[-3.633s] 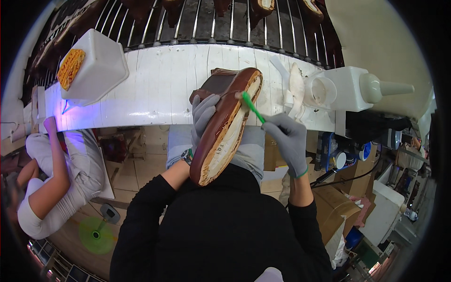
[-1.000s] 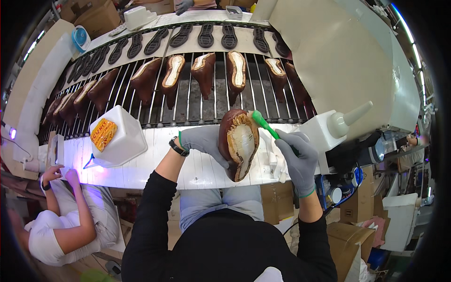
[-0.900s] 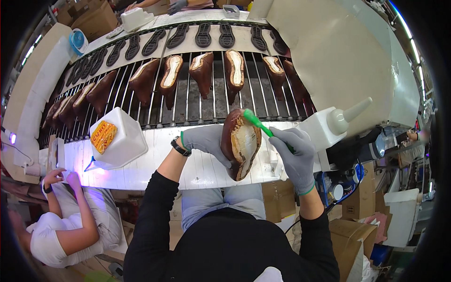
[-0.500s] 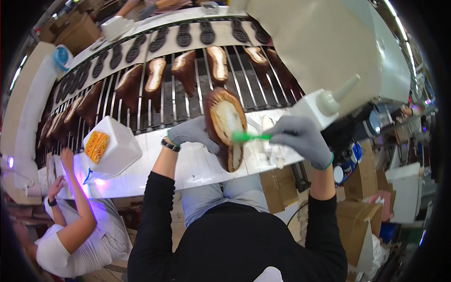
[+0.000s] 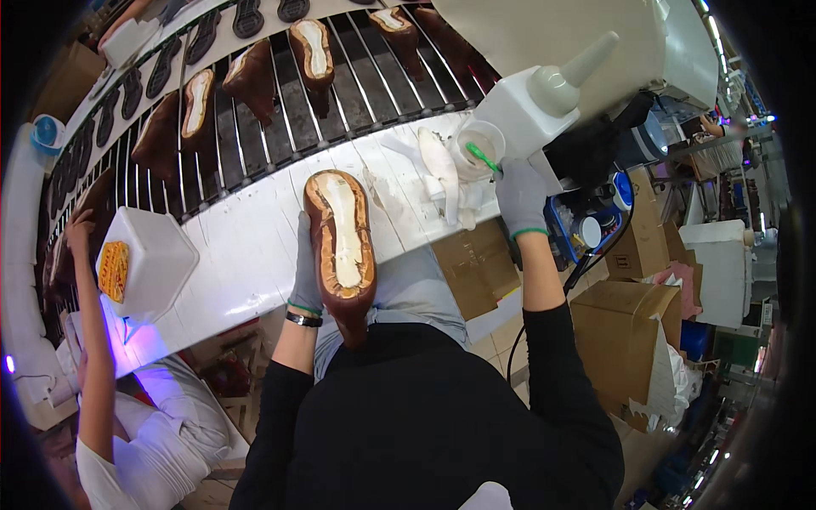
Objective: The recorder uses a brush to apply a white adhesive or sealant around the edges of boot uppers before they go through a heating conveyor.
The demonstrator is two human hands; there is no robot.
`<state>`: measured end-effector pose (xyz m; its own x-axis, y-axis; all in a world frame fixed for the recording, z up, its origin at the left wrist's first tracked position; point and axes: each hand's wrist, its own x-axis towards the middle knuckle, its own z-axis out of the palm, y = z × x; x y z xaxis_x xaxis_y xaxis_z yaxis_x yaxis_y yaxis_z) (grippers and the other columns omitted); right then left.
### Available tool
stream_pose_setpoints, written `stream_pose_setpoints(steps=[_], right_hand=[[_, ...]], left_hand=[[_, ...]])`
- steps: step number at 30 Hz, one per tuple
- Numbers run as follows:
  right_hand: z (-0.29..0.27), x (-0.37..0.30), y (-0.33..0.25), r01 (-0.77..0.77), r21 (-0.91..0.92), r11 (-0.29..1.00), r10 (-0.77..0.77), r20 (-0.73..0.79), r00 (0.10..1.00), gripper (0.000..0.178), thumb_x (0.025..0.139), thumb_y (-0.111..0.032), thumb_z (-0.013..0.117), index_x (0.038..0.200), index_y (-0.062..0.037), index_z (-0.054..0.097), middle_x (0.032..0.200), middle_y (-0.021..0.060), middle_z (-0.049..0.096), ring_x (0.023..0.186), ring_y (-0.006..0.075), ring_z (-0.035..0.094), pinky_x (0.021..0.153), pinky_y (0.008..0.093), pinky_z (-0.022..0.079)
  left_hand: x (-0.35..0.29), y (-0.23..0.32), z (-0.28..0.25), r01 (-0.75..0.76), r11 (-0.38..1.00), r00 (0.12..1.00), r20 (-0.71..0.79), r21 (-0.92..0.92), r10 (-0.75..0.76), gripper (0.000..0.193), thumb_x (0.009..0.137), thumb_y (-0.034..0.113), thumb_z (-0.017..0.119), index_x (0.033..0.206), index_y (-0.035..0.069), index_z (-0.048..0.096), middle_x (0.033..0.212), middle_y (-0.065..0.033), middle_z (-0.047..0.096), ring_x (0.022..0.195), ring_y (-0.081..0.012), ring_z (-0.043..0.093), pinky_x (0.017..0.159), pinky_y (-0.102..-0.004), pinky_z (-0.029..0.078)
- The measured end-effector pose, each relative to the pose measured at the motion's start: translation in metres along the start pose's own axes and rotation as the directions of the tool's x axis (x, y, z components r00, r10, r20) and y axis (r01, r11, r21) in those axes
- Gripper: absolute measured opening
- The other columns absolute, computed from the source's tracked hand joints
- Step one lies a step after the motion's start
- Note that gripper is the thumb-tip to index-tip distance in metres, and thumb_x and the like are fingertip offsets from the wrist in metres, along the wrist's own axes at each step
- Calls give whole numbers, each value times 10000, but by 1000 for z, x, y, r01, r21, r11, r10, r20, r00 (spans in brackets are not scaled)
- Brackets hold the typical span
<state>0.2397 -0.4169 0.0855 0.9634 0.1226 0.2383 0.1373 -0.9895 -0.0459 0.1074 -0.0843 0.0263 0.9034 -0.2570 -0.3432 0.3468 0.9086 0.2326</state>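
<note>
Over the near edge of the white bench, a brown shoe is held up sole side outward, a pale strip running down its middle and its narrower, darker end pointing to six o'clock. At its nine o'clock flank, the gloved left hand supports it; most of the fingers are hidden behind the shoe, so how far they curl cannot be told. Toward half past two, the gloved right hand is closed around the handle of a green brush, whose head lies within the rim of a round cup; whether it touches the contents is unclear. White strips lie just beside the cup, and a white bottle with a long nozzle lies farther out at two o'clock. From ten to one o'clock runs a rack of metal rods carrying more brown shoes, with black soles beyond. At nine o'clock sits a white tub bearing a yellow packet; past it, a co-worker's arm reaches up toward the rack.
</note>
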Motion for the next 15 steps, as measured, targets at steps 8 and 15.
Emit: stream_pose_setpoints(steps=[8, 15], right_hand=[[6, -3, 36, -446, 727, 521, 192, 410, 892, 300, 920, -261, 665, 1106, -32, 721, 814, 74, 705, 586, 116, 572, 504, 268, 426], [10, -22, 0, -481, 814, -326, 51, 523, 851, 315, 1001, -252, 598, 1134, 18, 691, 788, 33, 670, 567, 28, 481, 478, 175, 337]], left_hand=[[-15, -12, -15, -4, 978, 998, -57, 209, 17, 744, 978, 612, 479, 1461, 50, 415, 1369, -150, 569, 1189, -259, 606, 1018, -375, 505], [-20, -31, -5, 29, 897, 975, -209, 441, 71, 767, 953, 614, 528, 1430, 18, 463, 1338, -153, 601, 1171, -258, 612, 1036, -375, 485]])
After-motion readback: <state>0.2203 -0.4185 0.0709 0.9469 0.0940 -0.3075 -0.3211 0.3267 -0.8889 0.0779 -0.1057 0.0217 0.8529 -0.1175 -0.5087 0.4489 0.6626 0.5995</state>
